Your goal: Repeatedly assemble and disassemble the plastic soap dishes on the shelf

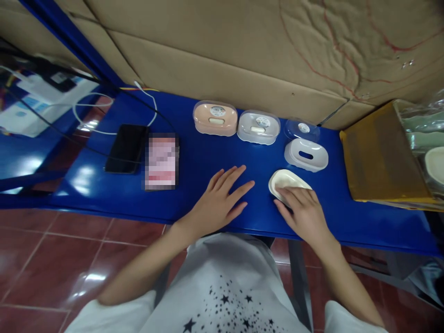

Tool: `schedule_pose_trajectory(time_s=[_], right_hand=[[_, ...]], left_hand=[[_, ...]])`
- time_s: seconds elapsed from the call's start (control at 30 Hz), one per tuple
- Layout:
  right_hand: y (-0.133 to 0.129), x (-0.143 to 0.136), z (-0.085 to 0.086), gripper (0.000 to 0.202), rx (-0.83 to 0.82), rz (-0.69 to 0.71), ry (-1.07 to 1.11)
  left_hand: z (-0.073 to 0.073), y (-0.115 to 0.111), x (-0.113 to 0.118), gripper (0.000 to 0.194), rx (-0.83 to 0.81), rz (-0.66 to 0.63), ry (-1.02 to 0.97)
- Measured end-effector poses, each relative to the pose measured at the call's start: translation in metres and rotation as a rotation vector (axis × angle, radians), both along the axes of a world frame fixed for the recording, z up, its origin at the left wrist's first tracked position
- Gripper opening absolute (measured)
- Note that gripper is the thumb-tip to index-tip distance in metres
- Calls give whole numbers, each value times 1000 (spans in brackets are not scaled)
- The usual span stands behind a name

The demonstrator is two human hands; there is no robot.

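two lidded boxes [258,130], carton [378,155], right hand [307,215] on dish [286,177]

Looks like a packing corner in a workshop here, with a blue table [194,162] across the middle and a brown cardboard sheet [215,64] standing behind it at twelve o'clock. Over at three o'clock there's an open carton [381,157] with more plastic pieces [425,124] inside, and near one o'clock sit lidded plastic boxes [222,129] with round stickers. Down at seven o'clock, red floor tiles [69,249], and cables [45,122] trail at ten.
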State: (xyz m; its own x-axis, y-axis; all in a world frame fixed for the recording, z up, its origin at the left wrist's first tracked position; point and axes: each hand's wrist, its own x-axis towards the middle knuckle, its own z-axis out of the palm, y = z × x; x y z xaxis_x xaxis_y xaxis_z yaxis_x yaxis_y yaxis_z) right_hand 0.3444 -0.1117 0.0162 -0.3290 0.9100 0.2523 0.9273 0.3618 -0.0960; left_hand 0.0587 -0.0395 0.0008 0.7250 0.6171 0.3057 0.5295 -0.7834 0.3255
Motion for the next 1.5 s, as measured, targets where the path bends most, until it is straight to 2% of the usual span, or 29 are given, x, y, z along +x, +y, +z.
schedule_pose_trajectory(time_s=[0.13,0.2,0.27,0.33,0.47,0.57,0.67,0.73,0.83,0.9,1.03,1.17,1.3,1.4,1.5], right_hand=[[12,-13,5,32,-90,191,80],[18,-9,10,29,-124,308,155],[28,4,16,29,-117,346,224],[41,25,20,32,-68,257,212],[68,72,14,45,15,-54,34],[75,89,6,40,28,-118,-5],[63,77,7,34,58,-76,-18],[49,55,13,36,72,-16,-12],[28,18,24,47,53,109,-1],[17,-3,27,56,28,174,-14],[5,-26,25,67,-31,213,-31],[0,-32,16,76,-47,193,-9],[-6,-35,5,78,-61,204,2],[-8,-32,4,70,-73,236,21],[10,-11,11,57,-75,261,67]], left_hand=[[0,-3,8,49,-29,-72,38],[0,-5,11,46,-31,-99,72],[-1,-6,12,38,-13,-109,100],[-2,-6,13,31,7,-100,105],[-5,-5,13,28,25,-22,62],[-9,-4,14,22,22,35,21],[-10,-3,15,18,6,38,-1],[-9,-3,14,27,4,51,-17],[-7,-3,11,48,34,105,-85],[-6,-3,8,55,60,131,-149],[-7,-4,5,50,58,118,-153],[-11,-4,7,32,30,87,-102],[-14,-5,8,25,31,78,-79],[-15,-6,7,25,30,73,-70],[-14,-6,6,24,34,72,-81]])
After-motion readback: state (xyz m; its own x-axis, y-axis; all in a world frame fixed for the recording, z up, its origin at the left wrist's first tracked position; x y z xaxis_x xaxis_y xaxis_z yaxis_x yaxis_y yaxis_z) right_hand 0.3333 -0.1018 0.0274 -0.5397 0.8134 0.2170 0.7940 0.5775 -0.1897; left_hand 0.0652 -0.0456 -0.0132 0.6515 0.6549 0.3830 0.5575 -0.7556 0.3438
